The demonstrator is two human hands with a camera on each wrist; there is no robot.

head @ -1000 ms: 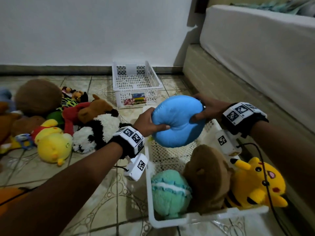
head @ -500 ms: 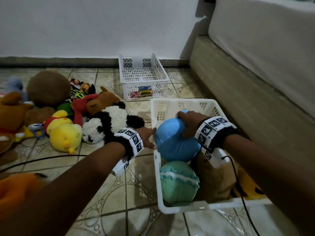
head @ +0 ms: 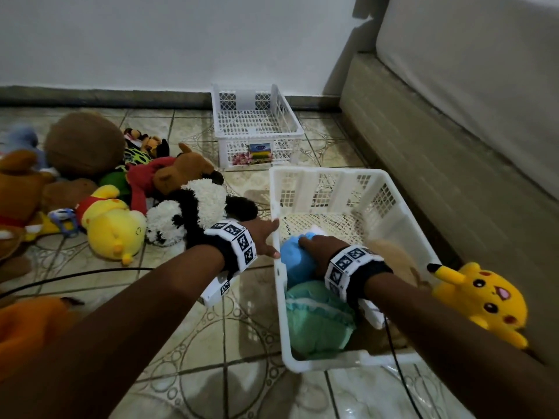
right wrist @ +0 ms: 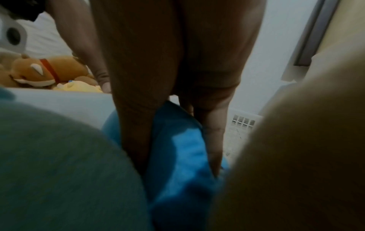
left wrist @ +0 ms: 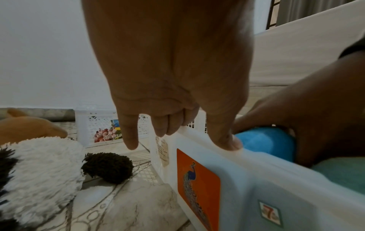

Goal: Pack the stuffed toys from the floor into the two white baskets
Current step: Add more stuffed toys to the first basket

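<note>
Near white basket (head: 305,362): holds 1 blue plush (head: 295,263), 1 teal plush (head: 317,323), 1 tan plush (head: 393,260). Right hand (head: 322,247) inside the basket, grasping the blue plush between thumb and fingers. Left hand (head: 263,238) on the basket's left rim, fingers released and straight. Yellow plush (head: 484,297) beside the right wall. Far white basket (head: 257,125) by the wall. Toy pile (head: 121,189) on the floor, left.
</note>
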